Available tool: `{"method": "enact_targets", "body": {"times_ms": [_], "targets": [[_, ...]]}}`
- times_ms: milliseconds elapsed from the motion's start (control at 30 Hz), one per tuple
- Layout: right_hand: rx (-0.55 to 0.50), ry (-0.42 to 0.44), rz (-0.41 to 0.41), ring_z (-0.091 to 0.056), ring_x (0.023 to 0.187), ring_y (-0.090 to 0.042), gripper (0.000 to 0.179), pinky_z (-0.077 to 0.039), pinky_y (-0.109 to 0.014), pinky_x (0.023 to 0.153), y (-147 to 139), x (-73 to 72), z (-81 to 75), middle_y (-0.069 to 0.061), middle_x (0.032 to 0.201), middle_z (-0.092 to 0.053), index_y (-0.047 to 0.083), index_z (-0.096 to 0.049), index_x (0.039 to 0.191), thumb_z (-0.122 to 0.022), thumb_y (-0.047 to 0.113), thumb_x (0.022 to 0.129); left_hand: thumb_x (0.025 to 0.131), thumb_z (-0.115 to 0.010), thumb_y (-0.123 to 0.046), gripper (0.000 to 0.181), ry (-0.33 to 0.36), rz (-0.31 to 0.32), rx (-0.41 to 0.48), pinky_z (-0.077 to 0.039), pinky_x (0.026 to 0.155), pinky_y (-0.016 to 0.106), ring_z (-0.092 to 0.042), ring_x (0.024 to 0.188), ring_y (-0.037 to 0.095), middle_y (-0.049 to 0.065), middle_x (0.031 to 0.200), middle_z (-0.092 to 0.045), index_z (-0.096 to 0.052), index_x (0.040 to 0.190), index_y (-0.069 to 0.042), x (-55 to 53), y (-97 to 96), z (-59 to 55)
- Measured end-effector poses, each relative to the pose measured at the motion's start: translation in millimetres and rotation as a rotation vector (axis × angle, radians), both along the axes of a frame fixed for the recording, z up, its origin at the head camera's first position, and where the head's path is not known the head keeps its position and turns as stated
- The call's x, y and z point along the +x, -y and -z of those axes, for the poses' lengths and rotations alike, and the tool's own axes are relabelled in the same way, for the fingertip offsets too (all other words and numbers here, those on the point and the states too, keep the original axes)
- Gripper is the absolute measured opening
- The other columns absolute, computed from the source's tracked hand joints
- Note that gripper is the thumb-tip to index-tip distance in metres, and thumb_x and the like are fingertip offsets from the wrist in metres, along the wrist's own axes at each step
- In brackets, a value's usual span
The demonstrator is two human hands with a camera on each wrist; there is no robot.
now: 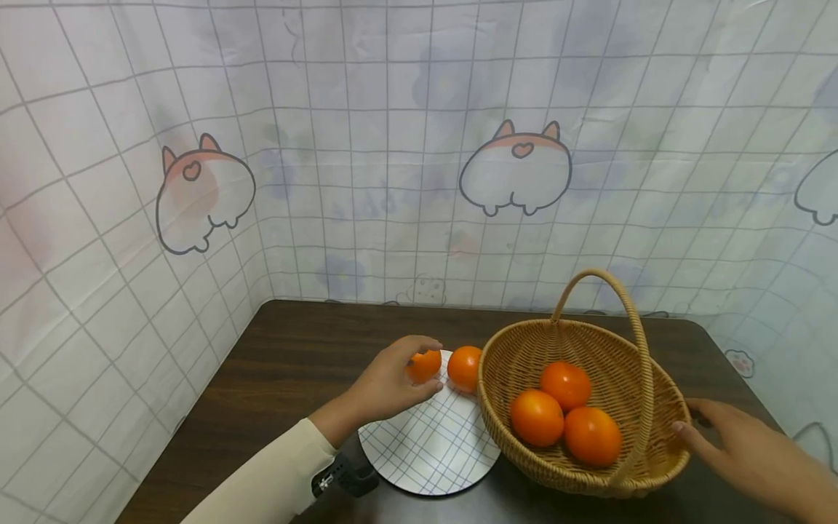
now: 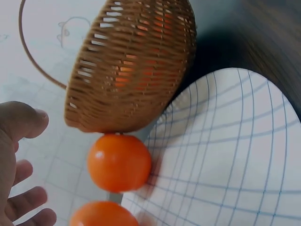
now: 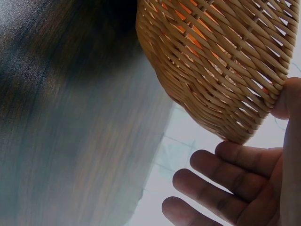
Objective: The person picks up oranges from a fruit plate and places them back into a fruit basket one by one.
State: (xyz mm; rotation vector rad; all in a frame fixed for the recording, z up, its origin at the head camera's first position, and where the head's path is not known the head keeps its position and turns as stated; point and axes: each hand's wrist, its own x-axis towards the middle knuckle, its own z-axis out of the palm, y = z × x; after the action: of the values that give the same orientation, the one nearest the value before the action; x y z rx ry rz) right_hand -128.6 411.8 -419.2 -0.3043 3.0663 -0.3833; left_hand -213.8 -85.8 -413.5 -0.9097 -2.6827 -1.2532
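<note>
My left hand (image 1: 399, 378) is over the far left part of a round white plate (image 1: 432, 444) with blue grid lines. Its fingers and thumb curve loosely about an orange (image 1: 424, 366); in the left wrist view a gap shows between hand and fruit. A second orange (image 1: 464, 368) sits beside it, close to a wicker basket (image 1: 495, 407). Inside the basket lie three oranges (image 1: 592, 435). My right hand (image 1: 753, 447) pinches the basket's right end between thumb (image 3: 282, 106) and forefinger, the other fingers extended below.
The basket's arched handle (image 1: 644, 378) rises above its rim. Underneath is a dark wooden table (image 1: 294, 364). White gridded cloth (image 1: 406, 145) with cartoon prints encloses the back and sides. A dark watch-like band (image 1: 343, 477) is at the left wrist.
</note>
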Motion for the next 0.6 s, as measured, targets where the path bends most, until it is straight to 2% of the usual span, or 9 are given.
{"method": "enact_targets", "body": {"times_ms": [100, 233, 400, 600], "targets": [[0.009, -0.021, 0.003, -0.064, 0.102, -0.052, 0.062, -0.053, -0.067, 0.077, -0.3, 1.1, 0.4, -0.035, 0.119, -0.063, -0.012, -0.06, 0.127, -0.053, 0.046, 0.106, 0.087, -0.083, -0.02, 0.054, -0.046, -0.039, -0.002, -0.05, 0.102, 0.047, -0.056, 0.127, 0.031, 0.005, 0.14, -0.058, -0.06, 0.135, -0.008, -2.3, 4.7, 3.9], [0.014, -0.037, 0.006, -0.064, 0.102, -0.051, 0.061, -0.053, -0.066, 0.078, 0.4, 2.0, -1.2, -0.035, 0.12, -0.063, -0.011, -0.061, 0.127, -0.053, 0.045, 0.106, 0.086, -0.084, -0.02, 0.056, -0.073, -0.096, -0.017, -0.047, 0.105, 0.049, -0.052, 0.132, 0.029, 0.005, 0.143, -0.056, -0.061, 0.135, -0.008, -5.8, 10.8, 10.0], [0.005, -0.04, 0.013, -0.065, 0.1, -0.05, 0.058, -0.052, -0.067, 0.077, 3.0, 2.1, -4.2, -0.034, 0.118, -0.064, -0.011, -0.061, 0.127, -0.055, 0.043, 0.106, 0.087, -0.084, -0.022, 0.059, -0.051, -0.158, -0.06, -0.043, 0.11, 0.05, -0.046, 0.138, 0.03, 0.008, 0.149, -0.05, -0.059, 0.138, -0.009, -10.0, 17.5, 17.0], [0.005, -0.038, 0.032, -0.065, 0.099, -0.048, 0.057, -0.052, -0.067, 0.077, 4.9, 2.0, -5.1, -0.033, 0.117, -0.065, -0.01, -0.061, 0.126, -0.055, 0.043, 0.106, 0.086, -0.085, -0.022, 0.061, -0.034, -0.188, -0.071, -0.042, 0.111, 0.05, -0.047, 0.137, 0.03, 0.01, 0.148, -0.051, -0.057, 0.139, -0.008, -15.4, 22.4, 23.9]]}}
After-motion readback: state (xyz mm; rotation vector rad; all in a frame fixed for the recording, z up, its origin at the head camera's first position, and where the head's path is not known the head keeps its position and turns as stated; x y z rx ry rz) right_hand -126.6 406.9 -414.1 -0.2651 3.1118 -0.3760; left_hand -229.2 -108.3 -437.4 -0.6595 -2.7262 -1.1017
